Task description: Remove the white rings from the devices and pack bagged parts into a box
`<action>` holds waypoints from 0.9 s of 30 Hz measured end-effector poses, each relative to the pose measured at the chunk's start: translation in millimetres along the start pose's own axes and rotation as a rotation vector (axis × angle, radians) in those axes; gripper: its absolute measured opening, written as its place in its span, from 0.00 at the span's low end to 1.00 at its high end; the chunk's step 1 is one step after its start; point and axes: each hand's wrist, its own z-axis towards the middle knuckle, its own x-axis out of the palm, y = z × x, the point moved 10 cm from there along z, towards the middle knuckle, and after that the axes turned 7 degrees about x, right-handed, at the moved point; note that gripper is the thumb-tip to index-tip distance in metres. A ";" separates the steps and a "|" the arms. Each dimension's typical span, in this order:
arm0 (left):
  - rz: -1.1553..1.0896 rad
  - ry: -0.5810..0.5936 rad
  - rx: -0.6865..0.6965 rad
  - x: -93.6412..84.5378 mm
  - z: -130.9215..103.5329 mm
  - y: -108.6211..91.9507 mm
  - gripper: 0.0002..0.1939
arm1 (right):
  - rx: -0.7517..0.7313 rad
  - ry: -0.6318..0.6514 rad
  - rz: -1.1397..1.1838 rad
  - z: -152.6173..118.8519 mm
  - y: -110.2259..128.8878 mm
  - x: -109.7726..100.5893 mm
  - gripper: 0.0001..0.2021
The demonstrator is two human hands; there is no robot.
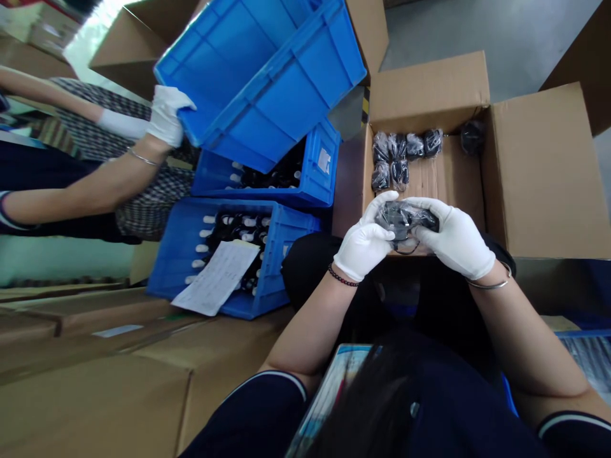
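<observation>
My left hand [365, 245], in a white glove, grips one end of black items in clear plastic wrap [398, 218]. The other end is in my right hand [453, 235], also gloved, with its fingers wrapped round it. A thin black cord hangs below the items between my hands. Both hands are over the near edge of an open cardboard box [429, 95]. Inside it, several wrapped black pieces [400, 146] stand in rows at the left, and one more wrapped piece [472, 137] lies in the far right corner.
At the left, another person's gloved hand [167, 114] holds a tilted blue crate [286, 83]. Below it, blue crates [281, 254] hold several black items with white ends. A paper sheet [217, 277] lies on the nearer one. Closed cardboard boxes [95, 401] fill the lower left.
</observation>
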 end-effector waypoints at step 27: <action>-0.089 -0.055 -0.020 -12.2 1.0 -3.0 0.32 | 0.019 0.063 0.048 0.1 2.3 5.5 0.30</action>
